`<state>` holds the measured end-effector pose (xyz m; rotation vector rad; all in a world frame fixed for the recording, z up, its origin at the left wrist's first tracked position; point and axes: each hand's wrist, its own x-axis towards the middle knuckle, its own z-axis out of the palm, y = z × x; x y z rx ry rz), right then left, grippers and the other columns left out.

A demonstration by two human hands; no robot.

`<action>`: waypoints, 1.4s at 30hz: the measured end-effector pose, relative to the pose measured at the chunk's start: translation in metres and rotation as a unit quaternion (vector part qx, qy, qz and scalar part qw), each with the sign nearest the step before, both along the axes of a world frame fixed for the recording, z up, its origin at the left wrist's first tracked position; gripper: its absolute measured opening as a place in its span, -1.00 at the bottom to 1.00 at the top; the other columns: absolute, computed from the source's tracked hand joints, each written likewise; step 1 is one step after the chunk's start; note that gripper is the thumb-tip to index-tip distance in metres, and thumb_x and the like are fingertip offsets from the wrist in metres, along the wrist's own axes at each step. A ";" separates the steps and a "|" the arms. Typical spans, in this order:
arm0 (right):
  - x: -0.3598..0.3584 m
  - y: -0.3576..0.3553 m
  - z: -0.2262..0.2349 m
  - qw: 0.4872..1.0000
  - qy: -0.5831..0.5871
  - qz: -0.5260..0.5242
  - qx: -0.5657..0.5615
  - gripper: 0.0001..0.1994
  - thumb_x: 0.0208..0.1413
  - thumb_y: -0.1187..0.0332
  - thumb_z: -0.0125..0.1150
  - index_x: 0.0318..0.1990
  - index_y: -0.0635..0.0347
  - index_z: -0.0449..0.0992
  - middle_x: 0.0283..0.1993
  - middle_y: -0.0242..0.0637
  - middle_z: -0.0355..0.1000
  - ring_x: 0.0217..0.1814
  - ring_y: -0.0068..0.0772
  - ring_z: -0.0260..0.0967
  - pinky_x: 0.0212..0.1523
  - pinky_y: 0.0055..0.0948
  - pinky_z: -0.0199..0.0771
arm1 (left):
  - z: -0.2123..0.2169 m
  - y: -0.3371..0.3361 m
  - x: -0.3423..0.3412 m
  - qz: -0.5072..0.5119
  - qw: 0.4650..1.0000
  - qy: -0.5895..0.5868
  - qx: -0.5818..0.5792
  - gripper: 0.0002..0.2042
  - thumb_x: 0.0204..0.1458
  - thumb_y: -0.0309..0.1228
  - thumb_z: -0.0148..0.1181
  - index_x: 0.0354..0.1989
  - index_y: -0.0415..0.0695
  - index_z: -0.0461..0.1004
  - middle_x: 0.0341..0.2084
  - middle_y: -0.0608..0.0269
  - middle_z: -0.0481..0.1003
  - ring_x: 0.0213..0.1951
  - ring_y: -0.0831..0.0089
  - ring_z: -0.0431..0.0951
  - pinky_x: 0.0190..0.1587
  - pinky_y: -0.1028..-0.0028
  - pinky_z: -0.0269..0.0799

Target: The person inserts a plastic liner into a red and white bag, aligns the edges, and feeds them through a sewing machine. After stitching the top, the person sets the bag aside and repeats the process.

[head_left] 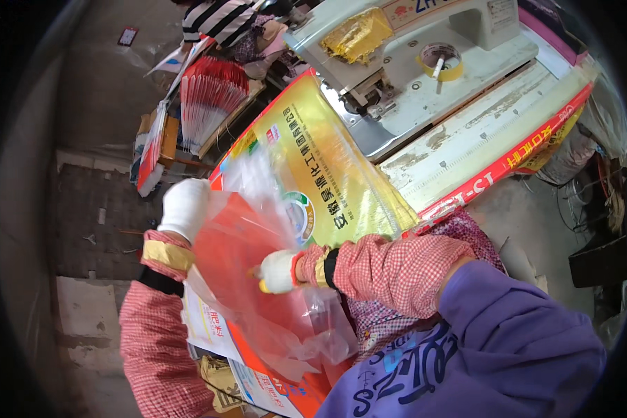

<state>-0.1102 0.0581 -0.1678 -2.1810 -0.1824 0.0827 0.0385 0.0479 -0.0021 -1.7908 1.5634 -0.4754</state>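
My left hand point(185, 208), in a white glove, is curled at the upper left edge of a red sack point(223, 240), its fingertips hidden. Over the sack lies a clear plastic liner point(320, 320), crumpled at the lower right and blurred toward the top. My right hand point(279, 271), gloved in white with yellowish fingertips, is above the middle of the red sack. Its fingers are bent together; what they pinch is too small to make out. Beyond both hands, a yellow printed sack point(341, 181) lies flat against the sewing machine table.
A sewing machine point(425, 70) stands at the upper right, with a tape roll point(440, 61) on its bed. A red-edged printed sack point(501, 171) runs along the table's front edge. Folded red-and-white sacks point(212, 101) stand at the upper left, near another person in stripes point(219, 21).
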 end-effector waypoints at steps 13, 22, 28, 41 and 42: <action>-0.174 -0.024 -0.066 0.997 -0.072 -0.026 -0.025 -0.75 0.09 0.15 0.01 -0.16 0.03 0.45 -0.17 -0.28 0.44 -0.22 -0.29 0.36 -0.23 -0.23 0.34 | 0.091 -0.158 -0.055 -0.043 0.962 -0.159 -0.219 -0.84 0.09 -0.43 -0.07 -0.20 -0.11 0.41 -0.31 -0.02 0.52 -0.24 0.03 0.58 -0.28 0.16 0.52; -0.212 -0.112 -0.003 0.787 -0.207 -0.582 -0.006 -0.43 -0.10 0.13 0.31 0.07 0.15 0.32 -0.29 -0.16 0.49 -0.22 -0.04 0.46 -0.24 -0.15 0.45 | 0.063 -0.171 -0.089 0.042 0.984 -0.092 -0.144 -0.74 0.12 -0.34 -0.16 -0.10 -0.12 0.39 -0.26 -0.07 0.54 -0.17 -0.03 0.54 -0.14 0.08 0.44; -0.214 -0.110 0.007 0.841 -0.080 -0.339 0.415 -0.43 0.01 0.35 0.14 0.24 0.11 0.22 -0.37 -0.22 0.52 -0.40 -0.33 0.50 -0.37 -0.38 0.52 | 0.054 -0.180 -0.089 0.069 0.985 -0.080 -0.134 -0.72 0.15 -0.32 -0.19 -0.08 -0.13 0.39 -0.21 -0.05 0.53 -0.14 -0.02 0.53 -0.13 0.10 0.43; -0.172 -0.099 0.006 0.945 -0.070 -0.320 -0.018 -0.70 0.03 0.17 0.09 -0.18 0.16 0.54 -0.18 -0.04 0.51 -0.13 -0.06 0.47 -0.07 -0.23 0.42 | 0.069 -0.212 -0.024 -0.027 0.993 -0.116 0.014 -0.75 0.06 -0.37 -0.05 -0.15 -0.17 0.47 -0.41 -0.06 0.54 -0.31 0.00 0.56 -0.23 0.19 0.50; -0.170 -0.089 0.012 0.926 -0.110 -0.353 0.080 -0.71 0.06 0.19 0.05 -0.15 0.13 0.52 -0.18 -0.05 0.50 -0.11 -0.06 0.46 -0.06 -0.23 0.41 | 0.053 -0.216 -0.022 -0.055 0.993 -0.096 -0.044 -0.76 0.07 -0.36 -0.05 -0.18 -0.15 0.48 -0.42 -0.05 0.54 -0.32 0.02 0.57 -0.25 0.18 0.50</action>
